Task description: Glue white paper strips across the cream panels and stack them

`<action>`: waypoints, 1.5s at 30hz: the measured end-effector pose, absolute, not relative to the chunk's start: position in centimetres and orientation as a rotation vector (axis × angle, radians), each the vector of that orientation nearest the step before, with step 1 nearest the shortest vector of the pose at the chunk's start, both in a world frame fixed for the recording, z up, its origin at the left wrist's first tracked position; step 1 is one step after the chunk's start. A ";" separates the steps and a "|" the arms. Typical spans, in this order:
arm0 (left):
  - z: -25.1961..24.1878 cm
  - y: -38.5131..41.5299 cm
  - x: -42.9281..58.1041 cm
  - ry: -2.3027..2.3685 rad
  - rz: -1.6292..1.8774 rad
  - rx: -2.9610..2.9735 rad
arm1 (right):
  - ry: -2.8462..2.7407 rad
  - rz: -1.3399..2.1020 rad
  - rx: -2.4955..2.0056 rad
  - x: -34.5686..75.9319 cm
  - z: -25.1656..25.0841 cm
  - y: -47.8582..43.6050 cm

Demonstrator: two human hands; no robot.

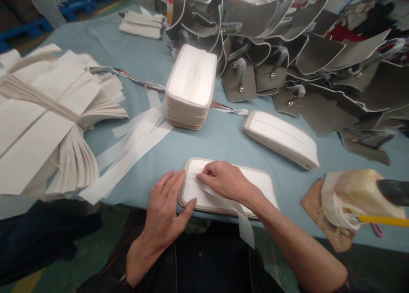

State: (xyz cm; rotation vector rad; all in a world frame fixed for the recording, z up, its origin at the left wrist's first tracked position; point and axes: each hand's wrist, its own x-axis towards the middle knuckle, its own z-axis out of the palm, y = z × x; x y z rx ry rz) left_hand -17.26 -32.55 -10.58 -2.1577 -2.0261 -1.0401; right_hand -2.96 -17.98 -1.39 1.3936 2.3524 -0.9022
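Note:
A flat white rounded panel [262, 183] with a beige rim lies at the near table edge. My left hand [166, 207] lies flat beside its left end, fingers stretched out, thumb touching the rim. My right hand [223, 180] rests on the panel with fingers pinched on a white strip [244, 222] that runs across the panel and hangs off the table edge.
A tall stack of the same panels [191, 86] stands mid-table and a low stack [283, 137] to its right. Loose white strips [134, 150] and white sheet piles [41, 122] lie left. Grey bag pieces [319, 58] crowd the back right. A glue pot with brush [354, 199] sits near right.

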 end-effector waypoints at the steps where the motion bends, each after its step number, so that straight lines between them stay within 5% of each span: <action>1: -10.6 -32.4 -17.2 -2.025 -1.025 -2.173 | 2.356 -0.900 1.390 -3.0 -1.3 -18.0; 13: -11.0 -32.5 -16.5 -1.935 -0.522 -2.296 | 2.338 -0.887 1.331 -1.3 -1.1 -18.2; 28: -11.8 -32.4 -17.6 -1.807 -0.396 -2.359 | 2.180 -1.421 1.569 11.3 -3.8 -18.6; 45: -11.5 -31.7 -17.5 -1.781 -0.380 -2.399 | 2.245 -1.218 2.002 18.4 -5.8 -19.1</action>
